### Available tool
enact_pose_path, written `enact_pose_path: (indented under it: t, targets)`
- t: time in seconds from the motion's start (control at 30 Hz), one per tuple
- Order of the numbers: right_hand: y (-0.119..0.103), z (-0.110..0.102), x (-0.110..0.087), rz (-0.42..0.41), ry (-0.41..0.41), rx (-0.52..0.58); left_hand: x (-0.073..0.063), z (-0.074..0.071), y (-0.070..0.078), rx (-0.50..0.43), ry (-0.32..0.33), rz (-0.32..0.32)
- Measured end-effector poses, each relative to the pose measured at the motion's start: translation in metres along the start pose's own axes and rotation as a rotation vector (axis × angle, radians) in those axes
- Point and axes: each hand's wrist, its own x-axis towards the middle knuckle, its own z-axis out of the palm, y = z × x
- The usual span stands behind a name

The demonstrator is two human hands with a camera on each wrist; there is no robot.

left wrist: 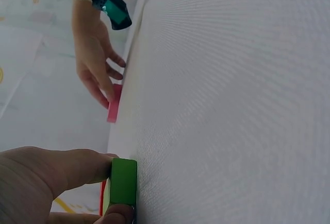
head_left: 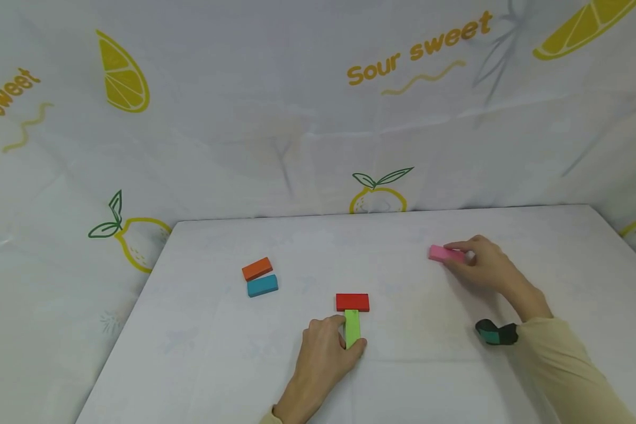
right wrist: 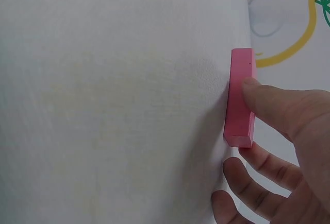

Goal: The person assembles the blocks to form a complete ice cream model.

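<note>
The counter [head_left: 201, 353] is white. Left hand [head_left: 322, 356] pinches green block [head_left: 353, 327], probably steadying it; right hand [head_left: 483, 266] pinches pink block [head_left: 437, 253].

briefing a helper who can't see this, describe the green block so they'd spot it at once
On the white table, find the red block lying crosswise near the middle. At its near side, in the grip of the left hand, is the green block. No other block is green, and its length runs front to back.
</note>
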Motion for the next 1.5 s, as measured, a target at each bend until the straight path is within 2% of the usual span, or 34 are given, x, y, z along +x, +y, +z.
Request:
enact_pose_path:
  t: [0.23, 0.37, 0.57, 0.9, 1.5]
  targets:
    - [-0.006, 0.005, 0.001, 0.023, -0.024, 0.009, 0.0, 0.0, 0.0, 0.005, -0.001, 0.001]
    - [-0.012, 0.007, 0.0, 0.008, -0.026, 0.017, 0.001, 0.0, 0.0, 0.004, 0.0, 0.005]
    - [-0.024, 0.013, 0.0, -0.024, -0.023, 0.026, 0.001, 0.0, 0.0, -0.002, 0.001, 0.004]
    - [-0.047, 0.024, -0.003, -0.004, -0.05, 0.039, 0.0, 0.0, 0.0, -0.012, -0.001, -0.008]
    - [-0.073, 0.041, -0.012, -0.096, -0.029, 0.064, 0.001, 0.0, -0.001, -0.011, 0.001, 0.0]
